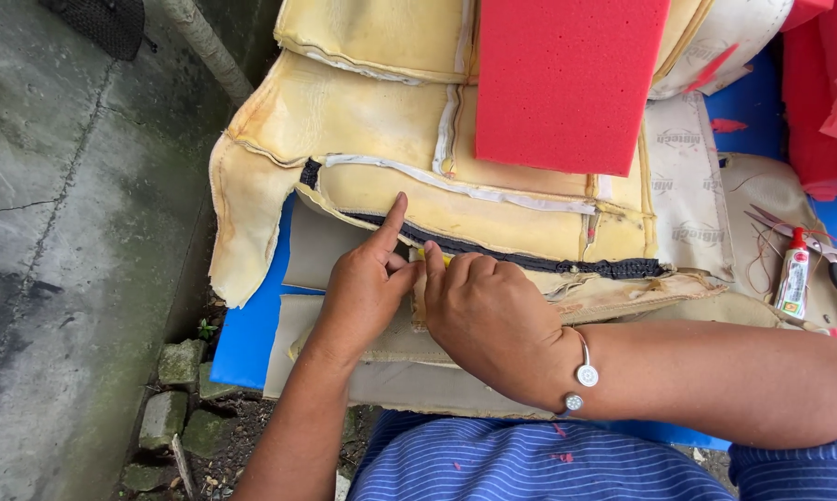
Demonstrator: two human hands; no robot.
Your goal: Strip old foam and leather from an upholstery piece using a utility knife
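Left hand (363, 288) flat on beige fabric panel (321, 246), index finger stretched up to black zipper strip (530, 258) edging yellowed foam seat cushion (372, 121). Right hand (488, 315) touching left, fingers curled, pinching fabric edge plus small yellow item. Red foam slab (567, 79) above hands. Glue tube (793, 274), scissors (831, 252) far right of right hand.

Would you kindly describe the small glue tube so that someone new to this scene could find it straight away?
Start at the big red foam sheet at the top and go down to the right edge, beyond the right hand. There, on tan fabric beside the scissors, lies the glue tube. It is the only small white tube with a red cap.
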